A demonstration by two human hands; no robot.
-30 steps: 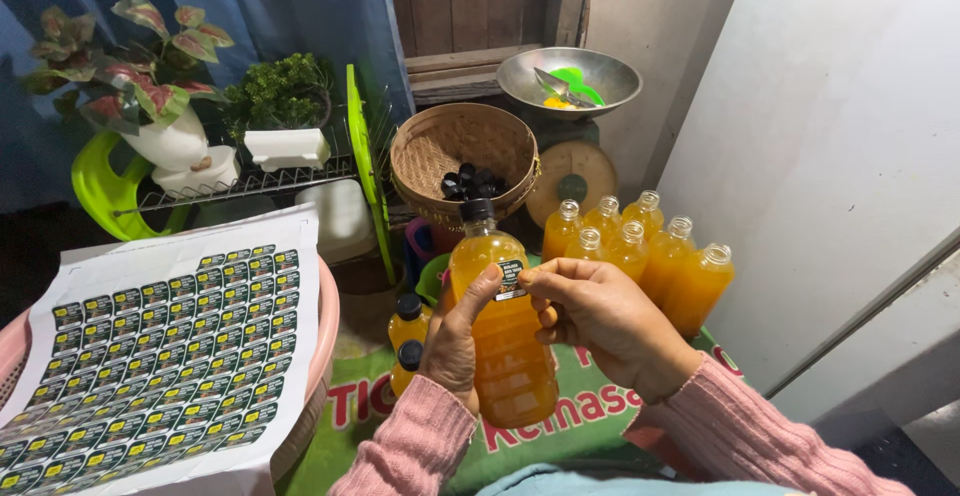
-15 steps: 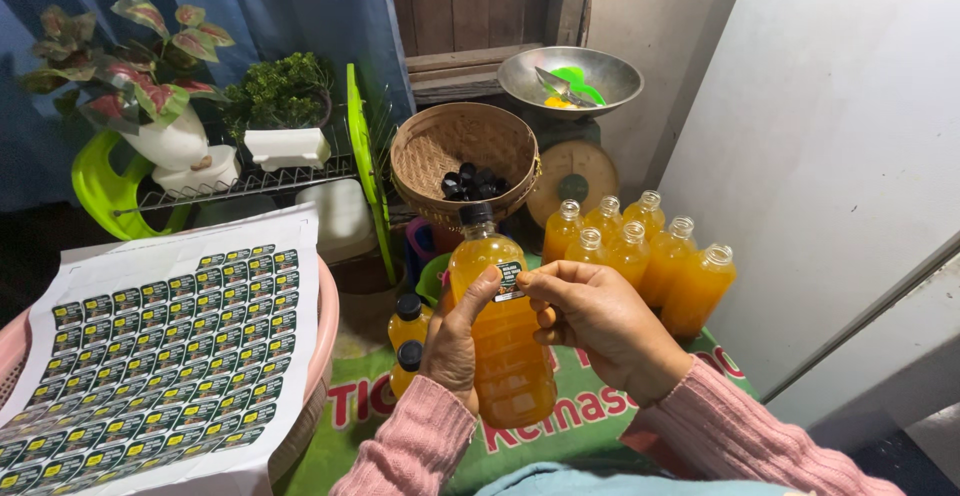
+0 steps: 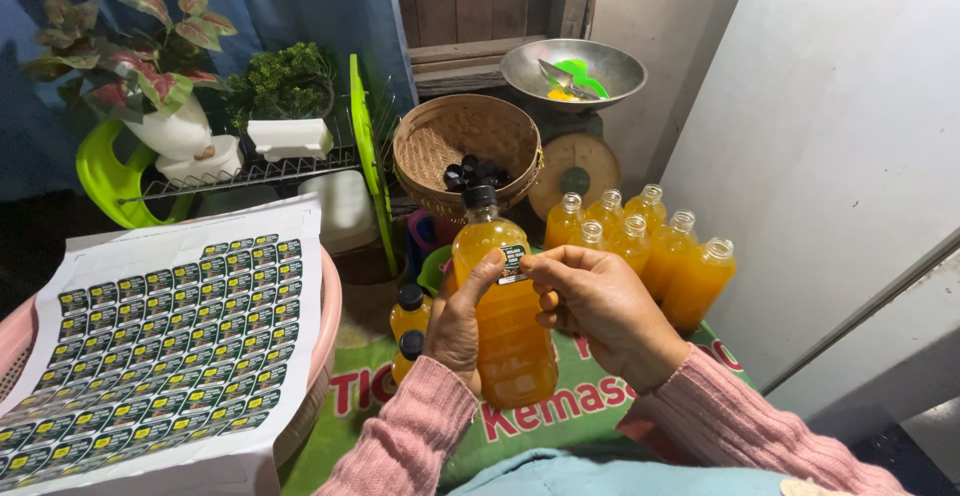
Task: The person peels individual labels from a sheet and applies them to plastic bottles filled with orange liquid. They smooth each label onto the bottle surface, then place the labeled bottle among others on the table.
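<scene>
Above the green mat, both hands, left and right, are closed around 1 upright orange bottle

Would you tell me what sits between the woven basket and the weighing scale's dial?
Nothing sits there: in the head view the woven basket and the scale's dial stand side by side, nearly touching.

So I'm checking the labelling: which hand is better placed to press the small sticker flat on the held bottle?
Probably the right hand: its fingertips already pinch the sticker, while the left hand steadies the bottle.
</scene>
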